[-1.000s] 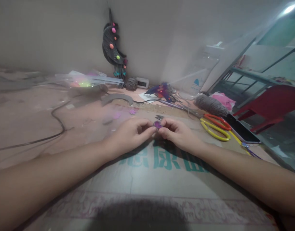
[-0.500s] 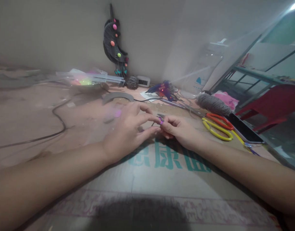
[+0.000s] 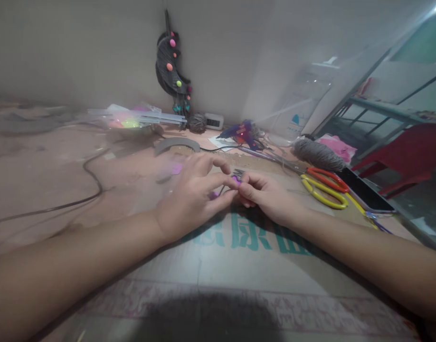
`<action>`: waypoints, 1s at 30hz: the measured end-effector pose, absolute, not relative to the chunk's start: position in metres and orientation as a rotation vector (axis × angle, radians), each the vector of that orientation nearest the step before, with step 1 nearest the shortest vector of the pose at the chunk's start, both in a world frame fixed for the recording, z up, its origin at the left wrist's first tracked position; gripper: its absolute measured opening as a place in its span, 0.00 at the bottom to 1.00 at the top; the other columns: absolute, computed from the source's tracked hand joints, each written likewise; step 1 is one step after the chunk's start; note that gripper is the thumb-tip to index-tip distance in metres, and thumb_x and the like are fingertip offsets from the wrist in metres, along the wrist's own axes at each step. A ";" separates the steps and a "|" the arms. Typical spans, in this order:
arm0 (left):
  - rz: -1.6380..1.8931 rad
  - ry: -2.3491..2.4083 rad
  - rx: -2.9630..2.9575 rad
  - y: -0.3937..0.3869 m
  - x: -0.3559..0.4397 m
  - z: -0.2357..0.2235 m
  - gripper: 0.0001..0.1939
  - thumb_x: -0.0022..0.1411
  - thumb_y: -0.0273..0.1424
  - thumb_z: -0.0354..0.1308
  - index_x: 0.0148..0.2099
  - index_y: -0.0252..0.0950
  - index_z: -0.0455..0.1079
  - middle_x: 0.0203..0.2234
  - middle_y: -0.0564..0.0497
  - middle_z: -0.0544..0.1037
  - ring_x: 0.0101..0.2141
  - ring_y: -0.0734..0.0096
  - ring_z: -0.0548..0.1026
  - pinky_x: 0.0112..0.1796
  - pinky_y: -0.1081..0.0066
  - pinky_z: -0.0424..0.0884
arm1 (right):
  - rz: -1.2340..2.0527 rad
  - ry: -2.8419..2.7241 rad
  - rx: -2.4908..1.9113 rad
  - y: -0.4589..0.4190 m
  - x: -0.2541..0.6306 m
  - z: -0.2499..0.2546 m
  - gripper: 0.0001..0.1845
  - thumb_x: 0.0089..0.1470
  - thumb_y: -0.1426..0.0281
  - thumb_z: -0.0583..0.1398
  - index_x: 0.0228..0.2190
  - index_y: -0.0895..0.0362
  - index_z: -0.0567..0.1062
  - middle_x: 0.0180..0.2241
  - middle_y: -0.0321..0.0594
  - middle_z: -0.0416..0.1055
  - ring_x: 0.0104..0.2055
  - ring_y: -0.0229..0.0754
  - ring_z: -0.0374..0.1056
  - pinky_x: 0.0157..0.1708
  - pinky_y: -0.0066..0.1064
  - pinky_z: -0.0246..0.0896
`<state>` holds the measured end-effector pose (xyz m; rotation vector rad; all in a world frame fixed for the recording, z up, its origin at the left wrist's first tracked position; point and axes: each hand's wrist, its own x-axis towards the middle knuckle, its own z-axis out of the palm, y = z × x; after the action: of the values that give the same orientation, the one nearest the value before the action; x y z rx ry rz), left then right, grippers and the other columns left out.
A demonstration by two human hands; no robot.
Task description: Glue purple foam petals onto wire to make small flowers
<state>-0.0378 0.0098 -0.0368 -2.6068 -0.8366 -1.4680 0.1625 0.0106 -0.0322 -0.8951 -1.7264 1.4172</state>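
Over the printed board, my left hand [image 3: 194, 199] and my right hand [image 3: 264, 194] meet fingertip to fingertip. Both pinch a small purple piece [image 3: 235, 180], mostly covered by the fingers. A small grey pointed thing [image 3: 238, 173] sticks up beside it; its kind is unclear. Below the left index finger a thin dark strand [image 3: 221, 190] runs down toward another purple bit [image 3: 213, 195]. The left hand's other fingers are curved and apart from the piece. Right fingers are curled underneath.
Scissors with orange and yellow handles [image 3: 325, 192] lie right of my hands, beside a phone [image 3: 369, 190] and grey yarn [image 3: 317, 153]. Behind are a glue gun [image 3: 242, 134], a grey curved strip [image 3: 177, 144] and a clear bottle [image 3: 298, 104]. A black cable [image 3: 93, 178] crosses the left side.
The view has shifted slightly, so everything sits a little to the right. The left index finger and thumb have parted slightly, and the dark strand with a purple bit shows between them.
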 end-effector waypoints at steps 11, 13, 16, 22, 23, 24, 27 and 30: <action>-1.506 -1.049 -2.725 0.007 -0.040 -0.032 0.10 0.68 0.26 0.46 0.33 0.36 0.63 0.38 0.47 0.68 0.44 0.65 0.68 0.48 0.61 0.66 | 1.516 -1.540 -0.870 0.017 0.167 -0.038 0.23 0.54 0.53 0.64 0.24 0.57 0.65 0.18 0.27 0.61 0.18 0.28 0.49 0.19 0.24 0.40; -1.522 -1.086 -2.703 0.010 -0.041 -0.033 0.10 0.70 0.27 0.46 0.34 0.36 0.64 0.37 0.48 0.68 0.43 0.66 0.68 0.46 0.62 0.66 | 1.590 -1.537 -0.814 0.018 0.168 -0.038 0.23 0.53 0.52 0.64 0.25 0.57 0.66 0.18 0.28 0.62 0.19 0.29 0.50 0.19 0.24 0.40; -1.513 -0.971 -2.646 0.010 -0.040 -0.035 0.04 0.67 0.31 0.56 0.42 0.38 0.68 0.39 0.48 0.69 0.44 0.65 0.68 0.47 0.62 0.67 | 1.645 -1.551 -0.773 0.018 0.170 -0.040 0.24 0.53 0.50 0.63 0.25 0.57 0.66 0.18 0.28 0.62 0.19 0.29 0.51 0.20 0.24 0.42; -1.458 -0.805 -2.571 0.006 -0.039 -0.036 0.08 0.63 0.32 0.62 0.45 0.41 0.73 0.39 0.49 0.71 0.43 0.64 0.69 0.46 0.60 0.67 | 1.589 -1.647 -0.784 0.016 0.169 -0.042 0.22 0.57 0.53 0.62 0.25 0.57 0.65 0.18 0.28 0.61 0.20 0.29 0.52 0.21 0.24 0.43; -1.466 -0.803 -2.556 0.007 -0.039 -0.036 0.07 0.62 0.31 0.62 0.44 0.41 0.74 0.38 0.49 0.71 0.43 0.64 0.69 0.46 0.60 0.67 | 1.570 -1.660 -0.782 0.015 0.169 -0.042 0.22 0.56 0.53 0.62 0.25 0.57 0.65 0.18 0.28 0.61 0.20 0.29 0.53 0.21 0.24 0.44; -1.472 -0.796 -2.541 0.007 -0.039 -0.036 0.07 0.62 0.31 0.63 0.43 0.41 0.74 0.37 0.49 0.71 0.42 0.64 0.69 0.46 0.60 0.66 | 1.548 -1.673 -0.783 0.015 0.168 -0.041 0.22 0.56 0.53 0.62 0.25 0.57 0.65 0.18 0.28 0.61 0.20 0.29 0.53 0.21 0.24 0.44; -1.470 -0.773 -2.525 0.008 -0.039 -0.036 0.05 0.62 0.30 0.62 0.41 0.41 0.75 0.36 0.49 0.72 0.42 0.64 0.69 0.46 0.59 0.66 | 1.463 -1.705 -0.827 0.012 0.167 -0.038 0.22 0.56 0.53 0.62 0.25 0.57 0.65 0.18 0.27 0.60 0.19 0.29 0.52 0.21 0.24 0.45; -1.462 -0.780 -2.531 0.008 -0.038 -0.035 0.03 0.61 0.28 0.62 0.39 0.39 0.74 0.36 0.49 0.73 0.43 0.64 0.69 0.47 0.59 0.66 | 1.370 -1.734 -0.898 0.008 0.164 -0.033 0.23 0.54 0.52 0.62 0.24 0.57 0.65 0.17 0.27 0.59 0.19 0.29 0.53 0.21 0.24 0.46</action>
<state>-0.0384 0.0078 -0.0351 -2.5312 -0.7797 -1.4622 0.1641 0.0081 -0.0326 -0.8983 -1.7343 1.3697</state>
